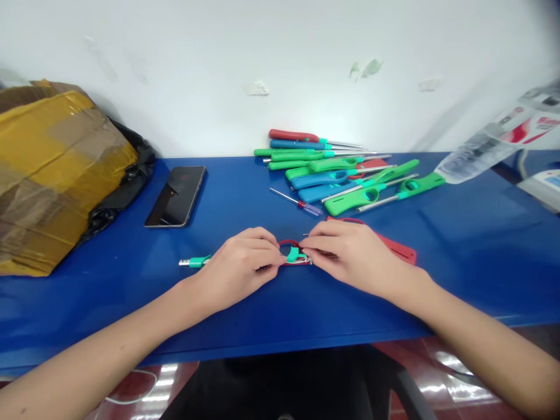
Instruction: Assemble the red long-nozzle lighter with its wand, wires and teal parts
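My left hand (236, 271) and my right hand (354, 256) meet at the middle of the blue table, their fingertips pinching a red loop-shaped lighter part (284, 261) with a teal piece (294, 254) on it. A flat red lighter body (396, 245) runs out from under my right hand towards the right. Just beyond my left hand lies a short metal nozzle with a teal collar (195, 262). Much of the small part is hidden by my fingers, so its exact shape is unclear.
A heap of green, blue and red utility lighters (336, 175) lies at the back, with a small screwdriver (297, 202) in front. A phone (175, 196) and a taped cardboard parcel (56, 175) are at left. A plastic bag (485, 143) intrudes at upper right.
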`<state>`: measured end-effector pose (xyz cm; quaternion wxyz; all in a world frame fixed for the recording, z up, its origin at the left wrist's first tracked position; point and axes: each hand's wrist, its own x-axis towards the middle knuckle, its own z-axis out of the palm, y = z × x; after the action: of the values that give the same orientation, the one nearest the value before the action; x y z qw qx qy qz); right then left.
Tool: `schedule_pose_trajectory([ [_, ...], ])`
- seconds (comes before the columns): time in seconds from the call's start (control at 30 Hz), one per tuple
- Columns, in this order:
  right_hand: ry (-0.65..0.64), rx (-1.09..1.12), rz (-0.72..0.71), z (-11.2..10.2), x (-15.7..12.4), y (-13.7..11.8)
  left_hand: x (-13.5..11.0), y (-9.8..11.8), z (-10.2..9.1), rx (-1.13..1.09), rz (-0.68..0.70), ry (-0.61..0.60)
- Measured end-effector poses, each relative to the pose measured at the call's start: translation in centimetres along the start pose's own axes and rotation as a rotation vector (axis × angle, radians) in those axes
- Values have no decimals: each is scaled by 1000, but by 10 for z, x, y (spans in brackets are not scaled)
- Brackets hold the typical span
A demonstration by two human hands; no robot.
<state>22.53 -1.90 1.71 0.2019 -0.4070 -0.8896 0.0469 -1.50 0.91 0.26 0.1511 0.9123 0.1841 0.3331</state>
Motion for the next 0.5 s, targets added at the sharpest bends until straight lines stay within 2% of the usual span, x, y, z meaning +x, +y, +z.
schedule_pose_trajectory([
  [0.3, -20, 57, 51, 0, 0, -3, -3, 3, 10, 43, -93, 60],
  [0.5, -23, 88, 79, 0, 3, -8, -3, 2, 9, 63, -50, 74],
])
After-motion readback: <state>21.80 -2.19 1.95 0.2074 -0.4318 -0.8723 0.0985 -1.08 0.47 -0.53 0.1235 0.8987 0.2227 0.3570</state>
